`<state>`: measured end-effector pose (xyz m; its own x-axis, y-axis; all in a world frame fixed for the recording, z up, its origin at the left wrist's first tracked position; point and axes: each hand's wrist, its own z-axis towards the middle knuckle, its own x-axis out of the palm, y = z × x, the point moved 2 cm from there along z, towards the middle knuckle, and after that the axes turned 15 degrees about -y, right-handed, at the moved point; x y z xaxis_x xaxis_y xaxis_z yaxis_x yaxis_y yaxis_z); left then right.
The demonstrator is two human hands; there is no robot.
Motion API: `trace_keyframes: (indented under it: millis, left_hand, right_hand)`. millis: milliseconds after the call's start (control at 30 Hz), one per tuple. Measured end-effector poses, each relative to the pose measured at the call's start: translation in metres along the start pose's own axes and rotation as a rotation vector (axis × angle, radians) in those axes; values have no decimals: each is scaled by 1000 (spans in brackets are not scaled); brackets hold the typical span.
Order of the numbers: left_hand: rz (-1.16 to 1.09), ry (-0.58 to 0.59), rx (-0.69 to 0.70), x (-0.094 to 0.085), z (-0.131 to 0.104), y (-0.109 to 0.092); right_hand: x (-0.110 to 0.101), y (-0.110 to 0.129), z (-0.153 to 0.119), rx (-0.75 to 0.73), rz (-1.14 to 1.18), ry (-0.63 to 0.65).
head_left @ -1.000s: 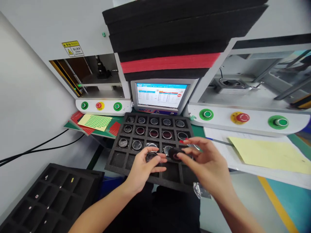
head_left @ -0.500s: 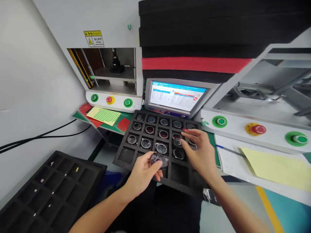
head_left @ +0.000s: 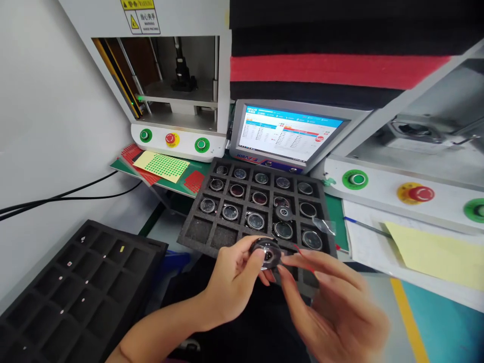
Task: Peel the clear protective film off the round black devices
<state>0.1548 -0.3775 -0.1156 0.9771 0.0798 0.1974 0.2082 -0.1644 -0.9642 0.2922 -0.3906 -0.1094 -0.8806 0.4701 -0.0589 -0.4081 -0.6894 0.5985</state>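
A: Where is the round piece?
B: The round piece (head_left: 269, 251) is in the left hand (head_left: 230, 282), pinched between thumb and fingers above the near side of the foam tray (head_left: 199, 231); the right hand (head_left: 336, 307) is just to its right, thumb and forefinger tips close together by the piece's rim; I cannot tell whether they touch it or grip anything.

A: And the materials and shapes?
B: The piece is a dark, glossy disc with small pale dots near its middle; the tray is matte black, cut into squarish pockets, many with round watch faces (head_left: 255, 220) in shiny rims; a dark disc (head_left: 284, 213) lies between two of these; a clear film (head_left: 324, 227) lies smooth and thin at the tray's right edge; the desk (head_left: 117, 164) is green.

A: What is hard to make out?
B: The right hand is blurred, and a thin red streak at its fingers is unclear; the left thumb covers part of the piece; both hands hide near pockets; the foam stack (head_left: 325, 69) is cut off above.
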Motion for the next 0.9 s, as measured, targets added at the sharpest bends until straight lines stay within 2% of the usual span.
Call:
trace_keyframes:
  millis: [100,333,533,633,767,900]
  left_hand:
    - [75,4,11,-3,-4,-3]
    - [208,40,66,-3,-5,-8]
    - [180,67,43,0,-7,-8]
    - [210,69,50,0,-9,-7]
    - [221,66,40,0,-11,-6]
    - [204,68,55,4,-14,-6]
  right_hand:
    - [-2,1,2,16,-16,81]
    - [-5,-1,3,104,-43,112]
    - [-7,-2,0,252,56,-81]
    - [-6,0,0,324,84,-120]
    - [-14,9,-2,264,56,-118]
    - [-22,12,-13,251,8,-19]
